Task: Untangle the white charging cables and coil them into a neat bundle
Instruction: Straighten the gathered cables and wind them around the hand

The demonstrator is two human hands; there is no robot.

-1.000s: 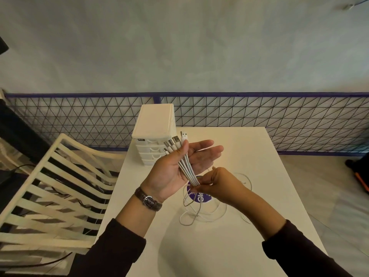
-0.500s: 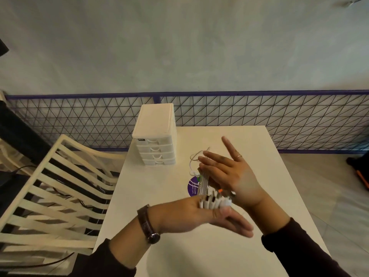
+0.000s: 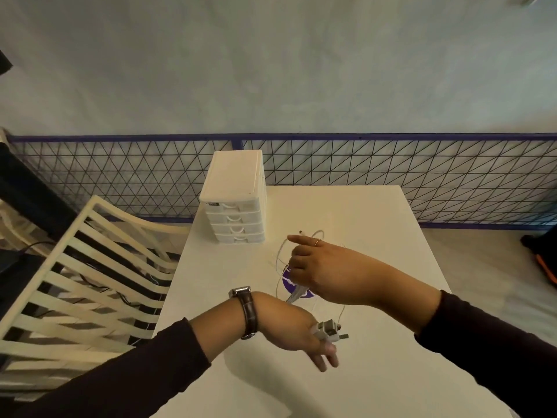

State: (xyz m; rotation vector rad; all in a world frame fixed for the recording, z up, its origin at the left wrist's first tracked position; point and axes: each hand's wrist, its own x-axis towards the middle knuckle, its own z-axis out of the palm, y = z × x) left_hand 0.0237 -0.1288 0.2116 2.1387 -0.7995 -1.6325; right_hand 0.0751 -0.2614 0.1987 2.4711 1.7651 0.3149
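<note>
Several white charging cables [image 3: 297, 295] run as one bunch between my two hands above the white table [image 3: 376, 224]. My left hand [image 3: 289, 330], palm down with a watch on the wrist, grips the plug ends [image 3: 330, 331], which stick out past its fingers. My right hand [image 3: 313, 267], wearing a ring, is closed around the cable bunch farther along, with the forefinger pointing left. Loose loops of cable [image 3: 301, 241] swing around and behind the right hand. Part of the bunch is hidden under both hands.
A white four-drawer mini chest [image 3: 235, 194] stands at the table's far left. A purple round sticker [image 3: 291, 285] shows on the tabletop under the cables. A cream slatted chair [image 3: 87, 267] stands to the left. A wire-mesh fence [image 3: 391, 164] runs behind the table.
My left hand has dropped lower and nearer with the plug ends. My right hand went from spread fingers to closed on the cables and swung left, and the loops moved with it.
</note>
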